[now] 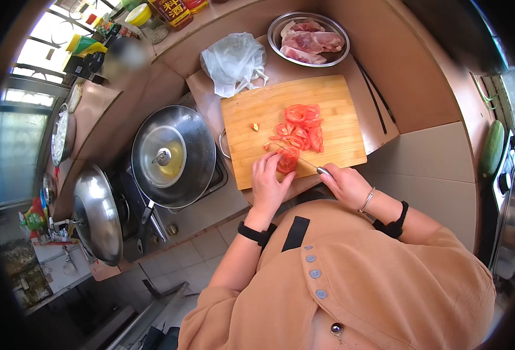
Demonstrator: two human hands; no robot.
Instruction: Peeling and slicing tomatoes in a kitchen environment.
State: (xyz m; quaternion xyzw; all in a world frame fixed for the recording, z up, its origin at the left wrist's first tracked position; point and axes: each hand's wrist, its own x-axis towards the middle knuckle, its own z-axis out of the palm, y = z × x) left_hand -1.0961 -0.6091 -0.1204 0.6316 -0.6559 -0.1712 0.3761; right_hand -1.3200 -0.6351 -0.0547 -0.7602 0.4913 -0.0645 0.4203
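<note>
In my right hand (348,186) is a kitchen knife (325,171), gripped by its dark handle. Its thin blade slants up and left across a red tomato piece (289,161) near the front edge of a wooden cutting board (340,96). My left hand (269,177) steadies that piece, fingers on its left side and thumb at its near side. Just beyond the blade, tomato slices (299,127) lie in a loose heap. A small tomato stem end (255,127) rests alone on the left part of the board.
Raw meat (312,41) fills a metal bowl (347,48) behind the board, beside a crumpled plastic bag (235,61). Black chopsticks (373,94) lie to the right. At left, a wok (200,166) on the stove holds a glass lid (170,135). A cucumber (491,148) is far right.
</note>
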